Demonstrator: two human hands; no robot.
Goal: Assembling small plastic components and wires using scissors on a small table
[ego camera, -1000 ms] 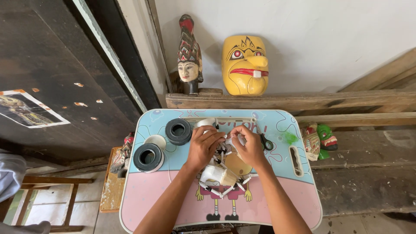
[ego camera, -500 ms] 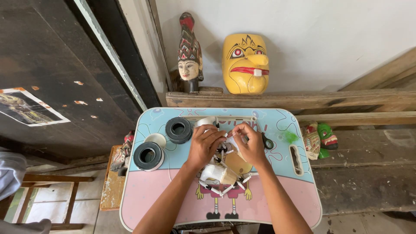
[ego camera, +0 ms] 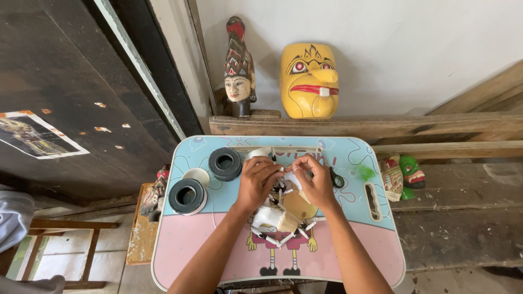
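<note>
on the pastel surface (ego camera: 348, 247) both hands, left (ego camera: 257, 182) and right (ego camera: 314, 179), pinch a small white piece (ego camera: 292, 179) over the puppet (ego camera: 280, 218); best kept low, steady, fingertips close.

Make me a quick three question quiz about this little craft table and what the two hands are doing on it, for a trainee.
1. True or false: both hands meet over the small white and tan workpiece at the middle of the tray table.
2. Multiple choice: the two black tape rolls lie on which side of the left hand? A) left B) right C) underneath it
3. Fill in: the carved mask leaning on the wall behind the table is mostly ____ in colour.

Key: 1 true: the left hand and right hand both pinch at it. 2 A. 3 yellow.
</note>
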